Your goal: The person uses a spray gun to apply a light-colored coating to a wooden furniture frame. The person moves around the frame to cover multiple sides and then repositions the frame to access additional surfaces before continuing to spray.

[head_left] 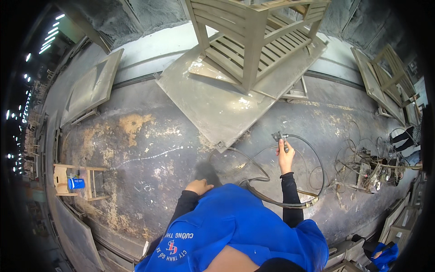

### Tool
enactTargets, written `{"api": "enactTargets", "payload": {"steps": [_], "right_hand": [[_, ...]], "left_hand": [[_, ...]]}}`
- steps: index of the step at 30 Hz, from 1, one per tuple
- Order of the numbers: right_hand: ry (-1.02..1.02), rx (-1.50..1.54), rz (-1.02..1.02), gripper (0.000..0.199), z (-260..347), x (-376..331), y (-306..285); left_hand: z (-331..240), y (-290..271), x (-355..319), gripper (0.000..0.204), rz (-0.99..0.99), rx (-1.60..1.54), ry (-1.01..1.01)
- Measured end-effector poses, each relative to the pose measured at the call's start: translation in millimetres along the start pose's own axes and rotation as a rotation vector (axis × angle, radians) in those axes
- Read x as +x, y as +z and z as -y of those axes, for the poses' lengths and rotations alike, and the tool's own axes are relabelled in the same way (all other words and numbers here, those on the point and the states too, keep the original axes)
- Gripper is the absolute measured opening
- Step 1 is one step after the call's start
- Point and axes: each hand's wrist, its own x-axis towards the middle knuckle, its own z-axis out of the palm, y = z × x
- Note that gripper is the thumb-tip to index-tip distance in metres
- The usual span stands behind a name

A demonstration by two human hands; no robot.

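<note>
My right hand (pixel 285 156) is closed around the handle of a small spray gun (pixel 277 136), held out in front of my body. A dark hose (pixel 319 158) runs from the gun and loops round beside my right forearm. My left hand (pixel 199 186) lies against the front of my blue shirt, empty as far as I can see, its fingers partly in view. Ahead stands a greyish-brown slatted wooden bench (pixel 253 50) with armrests. It sits on a square board (pixel 217 115), one corner pointing toward me. The bench's top is cut off by the upper edge.
A tangle of hoses and equipment (pixel 371 174) lies on the floor at right, near another person's legs (pixel 403 138). At left, a small wooden frame (pixel 97 183) carries a blue container (pixel 76 183). More boards (pixel 93 88) stand along the white-edged wall. Another blue-clad person (pixel 385 256) is at lower right.
</note>
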Motion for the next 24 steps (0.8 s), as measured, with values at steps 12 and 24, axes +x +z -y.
{"api": "enactTargets", "payload": {"steps": [12, 24], "right_hand": [[-0.66, 0.237, -0.028, 0.063, 230, 31, 89], [-0.58, -0.359, 0.057, 0.056, 202, 71, 286]], "left_hand": [[74, -28, 63, 0.058, 0.189, 0.068, 0.056], [183, -147, 119, 0.05, 0.145, 0.078, 0.074]]}}
